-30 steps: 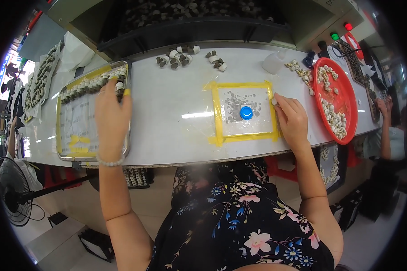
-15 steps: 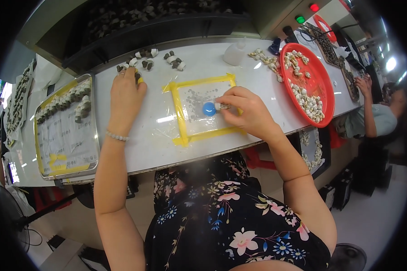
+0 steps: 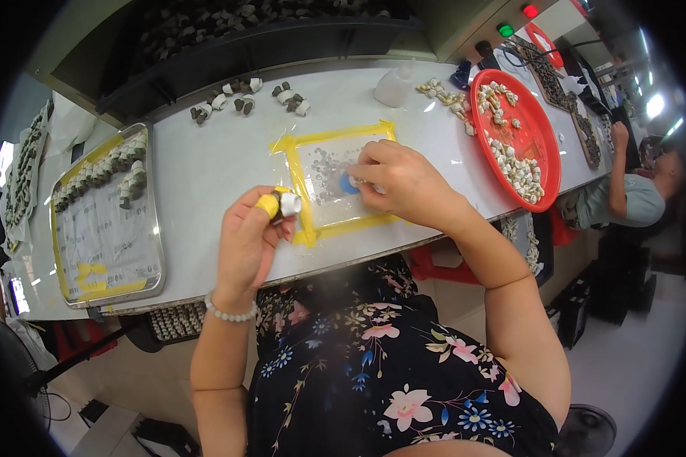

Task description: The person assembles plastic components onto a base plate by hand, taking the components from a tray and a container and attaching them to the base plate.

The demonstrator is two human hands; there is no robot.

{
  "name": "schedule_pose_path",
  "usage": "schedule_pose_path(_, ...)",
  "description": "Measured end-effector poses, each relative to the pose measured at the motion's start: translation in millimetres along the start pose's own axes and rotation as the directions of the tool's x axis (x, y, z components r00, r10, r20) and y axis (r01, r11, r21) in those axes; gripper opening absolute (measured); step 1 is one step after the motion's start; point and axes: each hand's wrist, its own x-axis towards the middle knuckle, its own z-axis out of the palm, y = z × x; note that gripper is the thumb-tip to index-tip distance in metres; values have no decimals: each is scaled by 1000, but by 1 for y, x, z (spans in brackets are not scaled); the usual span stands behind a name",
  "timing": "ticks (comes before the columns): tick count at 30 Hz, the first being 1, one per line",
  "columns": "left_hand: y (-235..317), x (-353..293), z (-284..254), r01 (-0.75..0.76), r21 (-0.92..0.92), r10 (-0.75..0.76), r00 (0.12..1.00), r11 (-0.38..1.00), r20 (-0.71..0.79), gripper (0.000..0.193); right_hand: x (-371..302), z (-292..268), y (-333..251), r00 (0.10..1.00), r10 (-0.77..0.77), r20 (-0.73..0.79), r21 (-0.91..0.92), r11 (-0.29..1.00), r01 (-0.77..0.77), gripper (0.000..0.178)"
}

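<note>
My left hand (image 3: 245, 232), with yellow covers on its fingertips, holds a small white-and-dark molded piece (image 3: 289, 204) just left of the taped sheet. Its white end points toward my right hand. Over the clear sheet (image 3: 324, 209) framed in yellow tape, my right hand (image 3: 405, 183) is closed in a pinch on a small whitish piece (image 3: 379, 188), mostly hidden by the fingers. Those fingertips are at a small round blue dish (image 3: 348, 183), partly covered by the hand. Grey spots mark the sheet beside it.
Several white-and-dark pieces (image 3: 244, 104) lie at the back. A metal tray (image 3: 160, 259) with rows of them is at left. A red round tray (image 3: 537, 141) of whitish pieces stands at right, near a translucent bottle (image 3: 394, 90). Another person (image 3: 633, 199) sits far right.
My left hand has come from the pieces at the back toward me and rightward, bringing one white-and-dark piece. My right hand has shifted slightly left, covering more of the blue dish.
</note>
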Motion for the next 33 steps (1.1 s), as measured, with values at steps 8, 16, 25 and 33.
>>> schedule_pose_path(8,-34,-7,3,36,-145,-25,997,989,75,26,-13,2,-2,952,296,-76,458,859,-230,25)
schedule_pose_path(16,-36,-5,10,27,-69,-19,994,997,111,29,-15,2,-18,946,325,18,696,674,-245,25)
schedule_pose_path(25,-40,-5,11,-14,-82,23,993,997,115,27,-9,5,-29,970,241,-14,659,732,-172,26)
schedule_pose_path(33,-45,-5,9,-59,-1,59,993,998,98,24,-12,11,-30,983,173,-68,620,779,-94,30)
